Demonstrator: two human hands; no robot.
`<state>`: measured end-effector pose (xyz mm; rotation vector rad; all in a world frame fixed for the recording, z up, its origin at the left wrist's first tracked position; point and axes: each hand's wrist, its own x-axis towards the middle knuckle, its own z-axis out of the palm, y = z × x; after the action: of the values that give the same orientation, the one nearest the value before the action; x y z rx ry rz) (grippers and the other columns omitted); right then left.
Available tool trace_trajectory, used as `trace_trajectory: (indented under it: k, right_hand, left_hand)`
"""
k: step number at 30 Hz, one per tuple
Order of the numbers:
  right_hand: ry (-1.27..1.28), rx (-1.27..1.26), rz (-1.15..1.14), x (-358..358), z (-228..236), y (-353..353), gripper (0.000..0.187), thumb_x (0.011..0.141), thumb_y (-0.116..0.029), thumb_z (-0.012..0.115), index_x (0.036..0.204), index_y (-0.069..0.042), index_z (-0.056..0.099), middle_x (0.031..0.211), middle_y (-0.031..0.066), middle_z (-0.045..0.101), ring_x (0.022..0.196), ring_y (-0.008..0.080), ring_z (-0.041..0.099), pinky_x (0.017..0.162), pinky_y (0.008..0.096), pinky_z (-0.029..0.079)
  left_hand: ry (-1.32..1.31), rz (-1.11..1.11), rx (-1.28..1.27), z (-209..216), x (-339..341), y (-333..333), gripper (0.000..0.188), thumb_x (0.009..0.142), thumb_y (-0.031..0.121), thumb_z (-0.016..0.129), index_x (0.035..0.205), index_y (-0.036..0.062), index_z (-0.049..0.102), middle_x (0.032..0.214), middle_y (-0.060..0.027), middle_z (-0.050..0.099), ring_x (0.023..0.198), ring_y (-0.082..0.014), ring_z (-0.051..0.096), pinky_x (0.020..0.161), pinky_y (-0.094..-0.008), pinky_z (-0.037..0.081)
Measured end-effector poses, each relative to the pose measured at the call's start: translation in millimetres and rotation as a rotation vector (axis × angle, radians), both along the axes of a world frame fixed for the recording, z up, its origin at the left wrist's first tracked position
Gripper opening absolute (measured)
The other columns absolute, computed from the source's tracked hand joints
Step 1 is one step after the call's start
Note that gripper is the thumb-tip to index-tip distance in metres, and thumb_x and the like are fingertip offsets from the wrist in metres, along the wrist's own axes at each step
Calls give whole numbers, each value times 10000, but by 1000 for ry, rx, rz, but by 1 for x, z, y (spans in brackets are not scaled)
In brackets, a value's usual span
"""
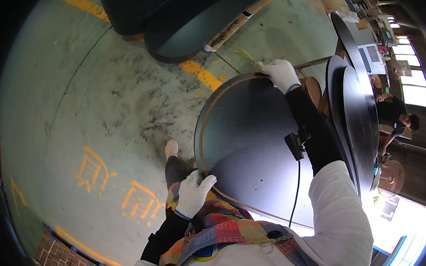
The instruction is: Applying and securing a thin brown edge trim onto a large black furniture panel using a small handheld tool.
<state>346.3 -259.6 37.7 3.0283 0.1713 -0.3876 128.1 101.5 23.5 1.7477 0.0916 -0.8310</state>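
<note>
A large black round panel [252, 135], with a thin brown line running just inside its rim, is tilted in front of me. My left hand [191, 195], in a white knitted glove, grips its near-left edge, with the thumb at the rim. Gloved likewise, my right hand [281, 75] is closed over the far edge; its fingertips are partly hidden. Strapped to my right forearm is a small black device [295, 145], and its cable hangs across the panel. Close by on the right, several similar black panels [357, 119] stand on edge.
Beyond the panel, a stack of dark rounded boards [187, 34] rests on wooden supports [238, 29]. Yellow lines [202, 75] mark the green floor. Farther right are a person in dark clothes [395, 114] and a fan [390, 178]. A brown patterned stack [67, 259] lies lower left.
</note>
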Motion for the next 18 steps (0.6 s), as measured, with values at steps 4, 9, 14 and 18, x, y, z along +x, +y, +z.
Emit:
trace_trajectory:
  k: [4, 9, 14, 18]
  right_hand:
    - [-227, -227, 269, -49, -15, -89, 135, 917, -204, 588, 920, -151, 712, 675, 77, 639, 742, 282, 670, 658, 403, 519]
    - [-47, -423, -22, -143, -19, -165, 155, 886, -241, 654, 902, -102, 722, 670, 128, 643, 698, 300, 679, 626, 417, 516]
    - [-146, 293, -1013, -177, -21, -164, 215, 845, -241, 657, 910, -46, 720, 762, 181, 682, 771, 337, 683, 704, 422, 531]
    - [-474, 186, -721, -141, -14, -107, 267, 872, -235, 621, 903, 20, 695, 823, 210, 695, 783, 351, 683, 741, 436, 517]
  left_hand:
    - [37, 79, -39, -7, -1, -2, 312, 870, 289, 675, 875, -21, 643, 817, -153, 656, 817, -293, 629, 733, -385, 471]
    - [65, 183, -167, -15, -8, -2, 282, 889, 255, 673, 901, -25, 639, 864, -130, 670, 824, -240, 631, 753, -350, 477]
    - [157, 254, -218, -10, -6, -2, 256, 919, 209, 623, 986, -39, 639, 903, -122, 658, 839, -208, 618, 778, -337, 475]
    - [-8, 89, -94, 7, 3, -6, 282, 917, 217, 595, 1011, -46, 634, 791, -62, 589, 770, -146, 547, 744, -326, 447]
